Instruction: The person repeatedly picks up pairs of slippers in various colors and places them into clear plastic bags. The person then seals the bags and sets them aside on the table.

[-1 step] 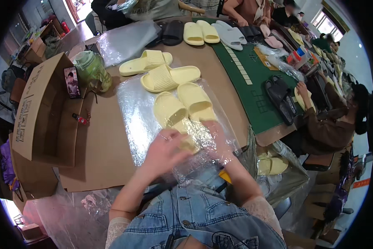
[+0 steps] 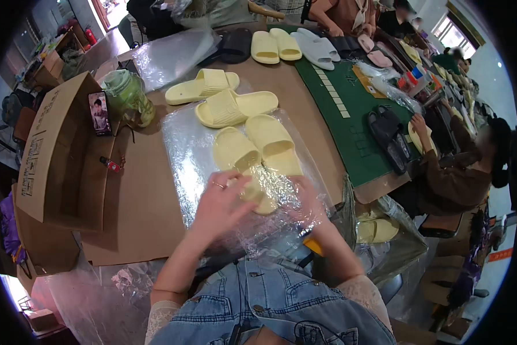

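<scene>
A pale yellow slide slipper [image 2: 234, 146] and its mate [image 2: 273, 138] lie side by side in front of me, toes away. Clear, crinkled plastic film [image 2: 278, 187] covers their heel ends. My left hand [image 2: 219, 204], with a ring on one finger, is over the left slipper's heel end, its fingers curved and apart. At the right slipper's heel, my right hand [image 2: 309, 204] is among the shiny film; blur and glare obscure its fingers. Beneath the pair is a stack of clear plastic bags [image 2: 180, 155]. Just beyond lie two more yellow slippers [image 2: 235, 108], turned sideways.
An open cardboard box [image 2: 63, 167] stands at left, with a phone [image 2: 100, 114] propped by a green-filled jar [image 2: 129, 98]. Black slippers [image 2: 389, 138] lie on a green mat [image 2: 350, 115] at right, near a co-worker [image 2: 460, 155]. More slippers [image 2: 275, 46] line the far edge.
Both hands have drawn slightly toward me and down over the heel ends, uncovering more of the right slipper. The far yellow pair has shifted slightly left.
</scene>
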`<state>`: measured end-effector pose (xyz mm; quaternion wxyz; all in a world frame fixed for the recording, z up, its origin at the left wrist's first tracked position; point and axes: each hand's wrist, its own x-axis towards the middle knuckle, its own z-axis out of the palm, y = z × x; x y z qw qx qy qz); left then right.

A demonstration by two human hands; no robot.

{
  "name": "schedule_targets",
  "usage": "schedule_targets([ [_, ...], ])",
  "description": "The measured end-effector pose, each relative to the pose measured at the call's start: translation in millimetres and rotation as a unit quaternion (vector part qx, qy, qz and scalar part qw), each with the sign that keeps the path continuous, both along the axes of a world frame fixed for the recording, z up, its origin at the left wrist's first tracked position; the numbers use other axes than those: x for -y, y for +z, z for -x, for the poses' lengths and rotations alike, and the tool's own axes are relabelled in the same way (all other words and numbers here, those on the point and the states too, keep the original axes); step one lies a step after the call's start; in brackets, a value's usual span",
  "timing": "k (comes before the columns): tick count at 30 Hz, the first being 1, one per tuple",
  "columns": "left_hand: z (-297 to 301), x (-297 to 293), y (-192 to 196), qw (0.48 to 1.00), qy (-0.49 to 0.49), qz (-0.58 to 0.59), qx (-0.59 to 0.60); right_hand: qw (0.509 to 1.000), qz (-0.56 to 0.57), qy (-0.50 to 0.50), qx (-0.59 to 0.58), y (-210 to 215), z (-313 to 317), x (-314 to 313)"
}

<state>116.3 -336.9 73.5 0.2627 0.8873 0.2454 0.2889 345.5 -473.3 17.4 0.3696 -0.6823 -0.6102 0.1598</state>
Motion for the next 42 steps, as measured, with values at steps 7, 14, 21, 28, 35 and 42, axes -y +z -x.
schedule_targets([
  [7, 12.4, -33.2, -53.9, 0.994, 0.097, -0.018, -0.038, 0.761, 0.183, 0.462, -0.417, 105.3, -48.0, 65.4],
  [14, 14.7, -36.6, -79.9, 0.996, 0.086, 0.005, -0.02, 0.991, 0.004, -0.07, -0.111, 99.4, -2.0, -23.9],
  [21, 16.8, -37.9, -82.9, 0.995, 0.096, 0.037, -0.018, 0.978, 0.044, -0.118, 0.166, 29.2, 19.0, -100.7],
  [28, 15.6, -36.5, -84.8, 0.994, 0.108, 0.018, -0.025, 0.973, 0.095, -0.145, 0.149, -2.6, 27.3, -104.1],
  [35, 14.1, -37.7, -82.8, 0.993, 0.111, 0.028, -0.042, 0.962, 0.092, -0.128, 0.223, -5.3, 35.7, -123.2],
  [42, 16.5, -35.5, -81.8, 0.992, 0.116, 0.031, -0.025, 0.979, 0.061, -0.147, 0.129, -15.9, 26.1, -114.2],
])
